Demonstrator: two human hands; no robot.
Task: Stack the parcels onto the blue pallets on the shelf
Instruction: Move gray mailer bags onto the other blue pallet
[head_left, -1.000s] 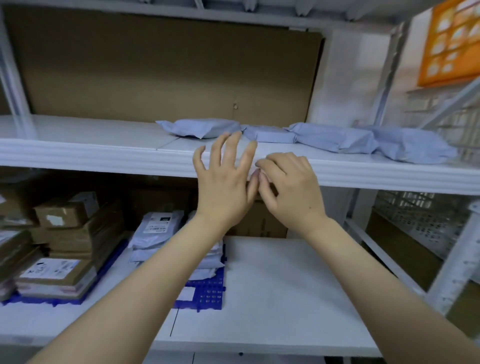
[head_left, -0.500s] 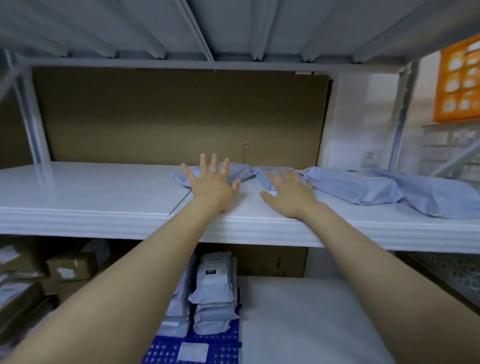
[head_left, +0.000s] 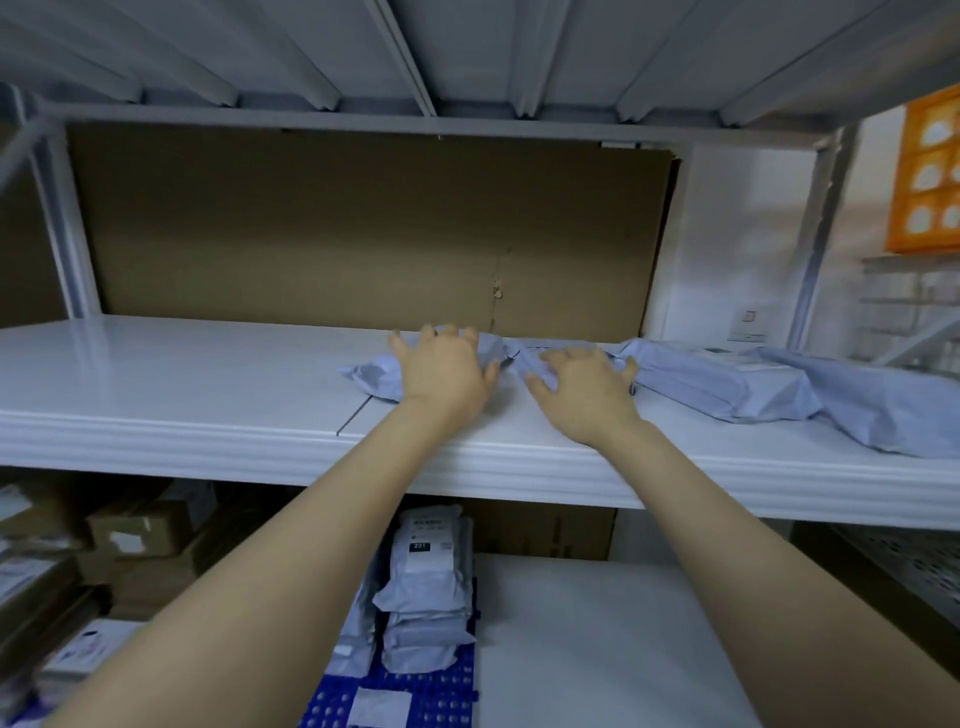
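Note:
Several pale blue-grey soft parcels lie in a row on the upper white shelf (head_left: 208, 395). My left hand (head_left: 441, 371) lies on the leftmost parcel (head_left: 371, 374), fingers curling over its far edge. My right hand (head_left: 584, 387) lies on the second parcel (head_left: 527, 361), fingers curling into it. Two more parcels (head_left: 722, 384) (head_left: 883, 410) lie to the right, untouched. On the lower shelf a stack of grey parcels (head_left: 428, 587) stands on a blue pallet (head_left: 447, 701).
Brown cardboard (head_left: 337, 234) backs the upper shelf. Cardboard boxes (head_left: 140, 535) are stacked at the lower left. The lower shelf surface (head_left: 597, 649) stretches right of the pallet. An orange crate (head_left: 930, 176) hangs at the far right.
Both hands rose from in front of the shelf edge and reached onto the upper shelf. Their fingers went from spread flat to curling on the two leftmost parcels. The view tilted up.

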